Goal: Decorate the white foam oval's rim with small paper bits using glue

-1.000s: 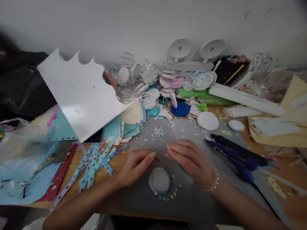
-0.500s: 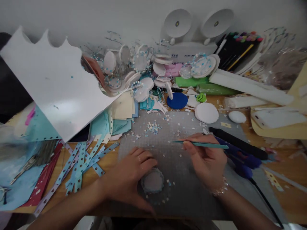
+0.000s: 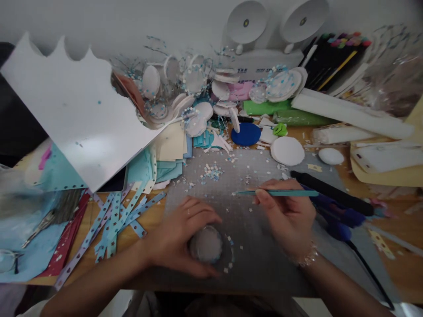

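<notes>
A small round white disc (image 3: pixel 206 244) with a bumpy rim lies on the grey cutting mat (image 3: pixel 261 264). My left hand (image 3: pixel 187 233) curls about its left side, fingers over the far edge and thumb along the near edge. Several tiny flower-shaped paper pieces (image 3: pixel 230 241) lie in an arc just right of the disc. My right hand (image 3: pixel 287 215) grips teal tweezers (image 3: pixel 287 193) like a pen, tips pointing left above the mat. Whether the tips hold a paper piece is too small to tell. Farther back is a heap of tiny blue and white pieces (image 3: pixel 213 171).
Punched paper strips (image 3: pixel 115 224) and a large white card (image 3: pixel 76 114) lie left. Behind the mat crowd white discs with beaded sprigs (image 3: pixel 194 79) and a blue disc (image 3: pixel 246 134). A blue glue gun (image 3: pixel 340 220) and black rod (image 3: pixel 330 191) are right.
My left hand has closed in around the disc, which has shifted slightly left, away from the arc of pieces. My right hand still holds the tweezers in nearly the same place. The view has shifted slightly.
</notes>
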Demonstrator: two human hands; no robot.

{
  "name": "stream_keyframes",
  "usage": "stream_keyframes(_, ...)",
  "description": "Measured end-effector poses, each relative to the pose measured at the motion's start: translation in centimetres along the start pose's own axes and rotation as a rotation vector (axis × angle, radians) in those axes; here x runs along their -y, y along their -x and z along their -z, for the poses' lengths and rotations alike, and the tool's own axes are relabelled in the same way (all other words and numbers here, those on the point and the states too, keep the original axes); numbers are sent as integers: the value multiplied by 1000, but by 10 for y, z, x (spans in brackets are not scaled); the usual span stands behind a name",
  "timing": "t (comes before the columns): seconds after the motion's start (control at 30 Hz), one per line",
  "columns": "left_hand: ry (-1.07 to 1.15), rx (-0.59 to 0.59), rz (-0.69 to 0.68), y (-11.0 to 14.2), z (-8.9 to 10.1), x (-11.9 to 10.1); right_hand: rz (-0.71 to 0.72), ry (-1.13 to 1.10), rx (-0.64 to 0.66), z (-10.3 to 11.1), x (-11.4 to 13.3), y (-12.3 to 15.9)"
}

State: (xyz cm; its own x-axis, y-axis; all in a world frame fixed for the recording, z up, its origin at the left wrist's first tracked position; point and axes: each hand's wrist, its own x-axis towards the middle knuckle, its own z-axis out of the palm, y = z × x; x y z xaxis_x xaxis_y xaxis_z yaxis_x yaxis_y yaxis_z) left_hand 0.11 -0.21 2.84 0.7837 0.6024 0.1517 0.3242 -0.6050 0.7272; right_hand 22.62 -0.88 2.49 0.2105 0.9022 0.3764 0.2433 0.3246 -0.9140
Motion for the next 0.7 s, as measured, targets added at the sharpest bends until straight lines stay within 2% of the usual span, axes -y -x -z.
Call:
stream_keyframes(0.13, -3, 72, 32, -3, 3, -3, -13, -2, -3, 1, 1, 0)
stream_keyframes(0.33, -58, 202, 16, -5, -5, -9, -48, -6, -13, 0, 0, 1)
stream_keyframes(0.47, -133, 222, 15, -4, -7, -6, -45, 7, -16, -1, -2, 1)
stream_keyframes(0.53, -118, 166, 5, -1, -9, -2, -37, -7, -12, 0, -2, 1)
stream_keyframes(0.6, -30, 59, 23, 2, -11, 1, -43, -24, -19, 0, -2, 1)
stream_keyframes(0.7, 122, -149, 200, 3, -14, 3, -62, -42, -22, 0, -2, 1)
